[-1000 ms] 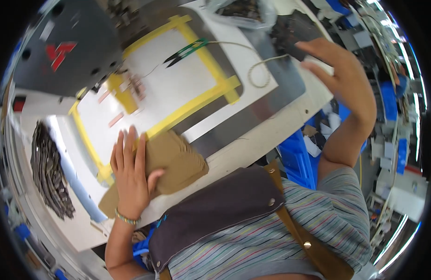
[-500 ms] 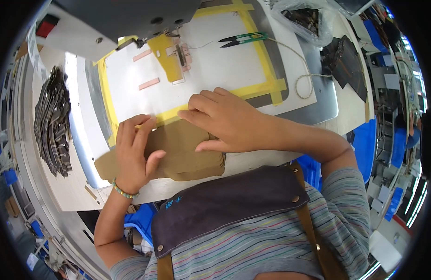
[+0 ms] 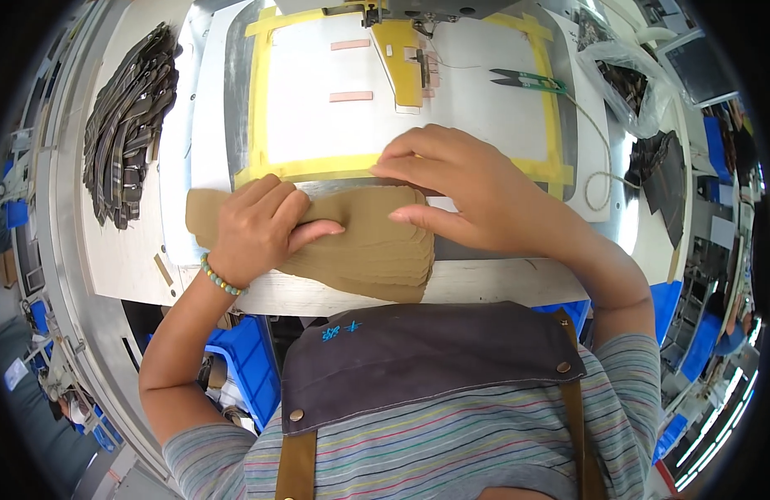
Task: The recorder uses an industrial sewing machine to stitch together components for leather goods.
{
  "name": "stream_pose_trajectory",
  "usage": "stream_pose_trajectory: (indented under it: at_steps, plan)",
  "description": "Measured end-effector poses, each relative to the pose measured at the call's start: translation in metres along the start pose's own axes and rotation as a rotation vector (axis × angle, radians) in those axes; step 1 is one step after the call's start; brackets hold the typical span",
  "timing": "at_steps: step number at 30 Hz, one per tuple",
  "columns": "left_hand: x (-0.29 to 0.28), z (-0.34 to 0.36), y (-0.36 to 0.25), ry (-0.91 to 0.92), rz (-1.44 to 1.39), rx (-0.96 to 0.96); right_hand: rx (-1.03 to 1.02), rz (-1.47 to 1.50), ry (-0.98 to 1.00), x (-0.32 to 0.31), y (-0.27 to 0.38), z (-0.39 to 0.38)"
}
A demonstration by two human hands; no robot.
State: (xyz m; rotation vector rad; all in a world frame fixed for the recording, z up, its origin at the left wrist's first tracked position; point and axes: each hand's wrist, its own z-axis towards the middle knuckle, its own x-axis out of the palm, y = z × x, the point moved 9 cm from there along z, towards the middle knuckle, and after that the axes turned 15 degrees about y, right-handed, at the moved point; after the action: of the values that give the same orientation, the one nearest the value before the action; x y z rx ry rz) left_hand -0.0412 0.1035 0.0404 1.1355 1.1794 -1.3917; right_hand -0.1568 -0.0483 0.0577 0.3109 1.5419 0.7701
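A stack of tan, flat cut pieces (image 3: 368, 242) lies at the table's front edge, its layers fanned out in steps at the right end. Their material is hard to make out. Curled over the left part of the stack, my left hand (image 3: 260, 225) grips it, thumb lying across the top piece. My right hand (image 3: 472, 183) is just beyond the stack's right end, thumb and fingers apart, with nothing seen between them. Behind both hands lies a white work sheet (image 3: 318, 133) bordered with yellow tape (image 3: 318, 168). A yellow plate (image 3: 399, 62) sits under the sewing machine head (image 3: 435, 10).
Green-handled thread snips (image 3: 530, 81) lie at the right of the sheet, near a cord (image 3: 599, 158). Dark striped fabric pieces (image 3: 131, 125) are heaped at the left. A clear plastic bag (image 3: 626, 79) and dark fabric (image 3: 664, 179) lie at the right. Blue bins (image 3: 247, 354) stand below the table.
The view has shifted, showing more of the table front. My left hand has closed round the stack. My right hand has come off its right end, whose layers now spread more.
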Motion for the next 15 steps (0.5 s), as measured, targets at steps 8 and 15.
stream_pose_trajectory:
  at_steps: [8,15]
  plan:
    - [-0.022,0.002,-0.016,-0.043,-0.065,0.285,-0.01,0.488,0.166,0.037,-0.002,0.059]
    - [-0.055,0.021,-0.011,-0.063,-0.045,0.13,0.116,0.854,0.435,0.047,-0.008,0.051]
